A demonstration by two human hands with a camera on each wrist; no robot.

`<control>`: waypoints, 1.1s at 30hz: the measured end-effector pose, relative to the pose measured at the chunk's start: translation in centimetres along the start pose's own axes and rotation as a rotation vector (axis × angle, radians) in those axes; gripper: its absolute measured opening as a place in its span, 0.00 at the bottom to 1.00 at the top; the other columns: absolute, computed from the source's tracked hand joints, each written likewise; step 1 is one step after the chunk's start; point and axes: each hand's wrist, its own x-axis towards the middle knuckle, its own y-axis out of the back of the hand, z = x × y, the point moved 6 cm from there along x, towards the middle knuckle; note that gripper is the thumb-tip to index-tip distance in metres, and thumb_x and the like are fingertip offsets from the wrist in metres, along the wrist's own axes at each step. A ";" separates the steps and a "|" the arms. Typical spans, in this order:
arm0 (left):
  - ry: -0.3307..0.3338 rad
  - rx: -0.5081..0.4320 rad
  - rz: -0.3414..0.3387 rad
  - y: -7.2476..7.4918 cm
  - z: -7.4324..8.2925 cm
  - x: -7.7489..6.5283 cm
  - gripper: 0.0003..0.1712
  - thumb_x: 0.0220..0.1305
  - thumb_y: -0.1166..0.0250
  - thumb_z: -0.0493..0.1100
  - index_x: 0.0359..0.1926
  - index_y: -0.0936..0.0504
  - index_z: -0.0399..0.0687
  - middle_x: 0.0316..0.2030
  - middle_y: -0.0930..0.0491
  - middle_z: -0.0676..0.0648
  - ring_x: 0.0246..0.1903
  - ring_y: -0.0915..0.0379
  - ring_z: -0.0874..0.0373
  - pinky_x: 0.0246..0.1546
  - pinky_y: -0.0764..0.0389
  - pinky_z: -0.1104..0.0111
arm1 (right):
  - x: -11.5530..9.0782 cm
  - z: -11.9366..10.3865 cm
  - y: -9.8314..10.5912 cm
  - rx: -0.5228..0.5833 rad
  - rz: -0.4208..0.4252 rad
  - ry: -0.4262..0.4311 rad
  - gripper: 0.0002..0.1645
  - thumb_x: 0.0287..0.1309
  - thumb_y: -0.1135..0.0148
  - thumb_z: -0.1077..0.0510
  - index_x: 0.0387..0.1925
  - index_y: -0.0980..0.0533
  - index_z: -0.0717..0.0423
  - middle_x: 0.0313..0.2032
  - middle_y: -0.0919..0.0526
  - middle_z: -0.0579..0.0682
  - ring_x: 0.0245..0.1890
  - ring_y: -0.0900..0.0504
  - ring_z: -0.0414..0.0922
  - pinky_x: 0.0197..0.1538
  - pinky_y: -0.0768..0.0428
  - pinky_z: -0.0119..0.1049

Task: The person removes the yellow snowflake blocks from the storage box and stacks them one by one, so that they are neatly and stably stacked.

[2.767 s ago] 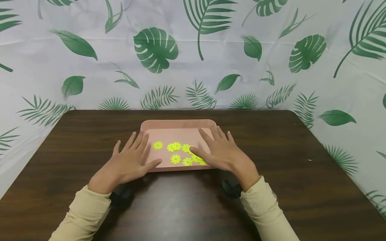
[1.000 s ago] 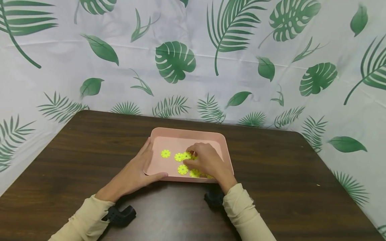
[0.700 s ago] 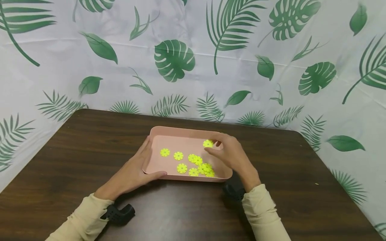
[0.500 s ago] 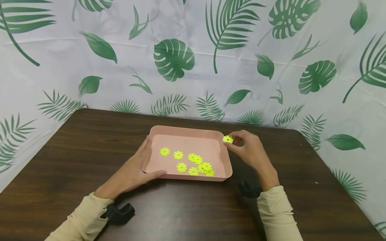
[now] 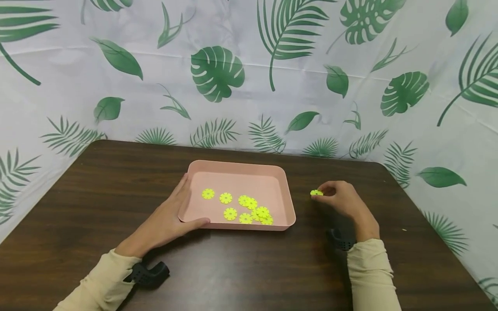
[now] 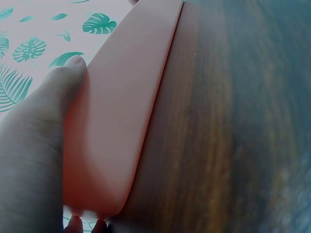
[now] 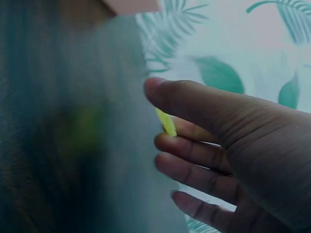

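Note:
My right hand (image 5: 344, 198) pinches a bright yellow notched disc (image 5: 316, 193) between thumb and fingers, over the table to the right of the tray. In the right wrist view the same disc (image 7: 166, 122) appears edge-on below the thumb. The shallow pink tray (image 5: 237, 167) sits on the table, with my left hand (image 5: 165, 216) gripping its near left corner. There, the thumb lies on the near rim and the fingers run along the left wall. Inside the tray several matching discs (image 5: 230, 214) lie flat, some overlapping at the near right.
The dark wood-grain table (image 5: 249, 272) extends around the tray on every side. Behind it hangs a white cloth (image 5: 249, 103) with green leaf prints. A tiny pale speck (image 5: 404, 230) lies on the table at the right.
The right hand has picked a disc out of the tray and carried it right, past the tray's right rim and lower towards the table. The left hand has closed on the tray's corner.

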 end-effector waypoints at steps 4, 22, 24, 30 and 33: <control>0.010 0.004 -0.006 0.0 0.0 -0.1 0.70 0.59 0.32 0.73 0.84 0.64 0.52 0.83 0.69 0.49 0.79 0.57 0.41 0.68 0.38 0.36 | 0.5 0.9 -1.1 -0.005 -0.058 0.000 0.24 0.62 0.26 0.48 0.44 0.16 0.67 0.39 0.13 0.58 0.41 0.15 0.54 0.50 0.17 0.55; -0.007 0.031 -0.002 0.0 0.0 0.0 0.69 0.60 0.33 0.72 0.84 0.66 0.51 0.83 0.69 0.49 0.80 0.59 0.42 0.68 0.39 0.35 | 0.5 -0.6 -0.7 -0.038 -0.086 0.022 0.32 0.66 0.30 0.49 0.58 0.23 0.72 0.43 0.15 0.62 0.44 0.16 0.57 0.50 0.17 0.57; -0.006 0.027 -0.003 0.0 0.0 0.0 0.69 0.60 0.33 0.73 0.84 0.66 0.52 0.83 0.69 0.50 0.80 0.60 0.43 0.68 0.39 0.35 | 0.4 -1.7 -0.3 -0.038 -0.071 0.040 0.30 0.68 0.31 0.50 0.58 0.23 0.71 0.44 0.14 0.62 0.45 0.16 0.57 0.50 0.17 0.56; -0.017 0.020 0.000 0.0 0.0 0.1 0.69 0.61 0.33 0.72 0.84 0.65 0.51 0.83 0.69 0.49 0.80 0.59 0.42 0.68 0.38 0.35 | 0.4 -5.5 0.3 0.004 -0.022 0.093 0.25 0.70 0.34 0.52 0.59 0.22 0.68 0.47 0.14 0.62 0.48 0.16 0.57 0.50 0.17 0.56; -0.021 0.021 -0.002 0.0 0.0 0.1 0.68 0.61 0.33 0.72 0.84 0.64 0.49 0.83 0.68 0.48 0.80 0.60 0.42 0.68 0.39 0.36 | 0.8 -7.1 0.0 0.017 -0.013 0.117 0.24 0.70 0.35 0.54 0.59 0.22 0.67 0.46 0.14 0.61 0.47 0.16 0.57 0.51 0.17 0.55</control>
